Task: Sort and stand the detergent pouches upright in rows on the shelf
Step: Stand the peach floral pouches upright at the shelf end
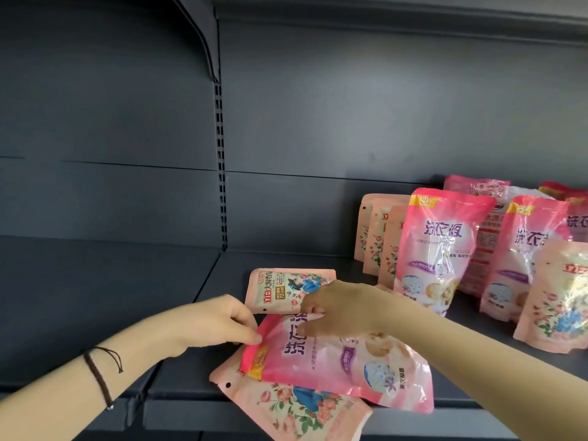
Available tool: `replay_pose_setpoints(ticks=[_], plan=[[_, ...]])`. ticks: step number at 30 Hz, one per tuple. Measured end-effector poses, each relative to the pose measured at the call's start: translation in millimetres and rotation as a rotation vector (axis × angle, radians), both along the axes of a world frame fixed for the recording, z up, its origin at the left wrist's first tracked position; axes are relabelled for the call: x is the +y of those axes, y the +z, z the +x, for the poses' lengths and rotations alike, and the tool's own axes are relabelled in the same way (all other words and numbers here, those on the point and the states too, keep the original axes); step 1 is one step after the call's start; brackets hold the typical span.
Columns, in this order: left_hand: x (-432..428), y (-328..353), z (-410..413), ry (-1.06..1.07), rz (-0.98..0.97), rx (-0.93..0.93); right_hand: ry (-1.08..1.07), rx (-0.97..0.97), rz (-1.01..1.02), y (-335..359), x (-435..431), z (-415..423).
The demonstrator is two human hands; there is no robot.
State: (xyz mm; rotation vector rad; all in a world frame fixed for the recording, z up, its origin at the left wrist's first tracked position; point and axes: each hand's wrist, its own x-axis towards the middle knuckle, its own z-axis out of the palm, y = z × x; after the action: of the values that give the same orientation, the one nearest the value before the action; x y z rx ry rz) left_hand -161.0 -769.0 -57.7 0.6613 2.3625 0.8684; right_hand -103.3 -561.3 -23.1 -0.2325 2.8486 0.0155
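Centrally, left hand (219,323) and right hand (337,308) reach forward over the dark grey metal shelf (95,313), palms down, fingers curled. Left hand pinches the top seam of a bright pink glossy plastic pouch (343,367) between thumb and forefinger; right hand grips the same pouch at its far long edge, thumb pressed on the printed face. This pouch lies flat near the shelf's front lip, across a pale peach floral pouch (296,412) that overhangs the lip; a second pale floral pouch (283,289) lies flat just behind, making 3 lying pouches. Upright at right: 3 pale floral pouches in a file (377,237), 2 bright pink upright pouches (439,246) in front of them, 1 pale floral pouch at far right (556,300). Further pouches behind are partly hidden; their count cannot be told. All are soft rectangular film bags, creased and shiny. A dark braided cord (101,374) circles the left wrist
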Motion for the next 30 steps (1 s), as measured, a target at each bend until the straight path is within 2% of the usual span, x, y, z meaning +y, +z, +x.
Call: replay_pose_setpoints(ticks=[4,7,10,12,14,16,19,21,24,27,30], plan=[[13.2,-7.1,-4.1,0.104,0.04,0.154,-0.039,0.0,-0.051,0.2,4.5,-3.2],[25.6,-8.1,-10.2,0.151,0.067,0.273,-0.108,0.002,-0.207,3.9,14.1,-5.2],[39.3,-4.1,-17.2,0.203,0.159,0.323,-0.233,0.082,-0.386,4.3,26.1,-8.2],[52.6,-7.8,-20.2,0.233,0.165,0.431,-0.287,0.14,-0.451,-5.1,31.3,-8.8],[65.3,-20.1,-23.2,0.267,0.124,0.523,-0.273,0.161,-0.463,-18.3,31.3,-9.9],[73.0,-34.5,-27.6,0.289,0.136,0.517,-0.258,0.18,-0.49,-26.3,30.9,-14.8],[76.2,-22.6,-34.7,0.281,0.277,0.524,-0.41,0.19,-0.772,-16.1,39.5,-22.6],[76.4,-0.1,-35.3,0.238,0.363,0.638,-0.485,0.112,-1.076,-7.5,50.4,-23.1],[78.4,26.5,-27.4,0.158,0.483,0.802,-0.471,-0.031,-1.502,2.2,62.6,-7.8],[83.6,39.4,-19.5,0.084,0.541,0.861,-0.413,-0.065,-1.679,5.8,69.5,6.1],[91.0,49.9,-11.5,0.028,0.572,0.923,-0.392,0.051,-1.727,9.6,74.4,16.3]])
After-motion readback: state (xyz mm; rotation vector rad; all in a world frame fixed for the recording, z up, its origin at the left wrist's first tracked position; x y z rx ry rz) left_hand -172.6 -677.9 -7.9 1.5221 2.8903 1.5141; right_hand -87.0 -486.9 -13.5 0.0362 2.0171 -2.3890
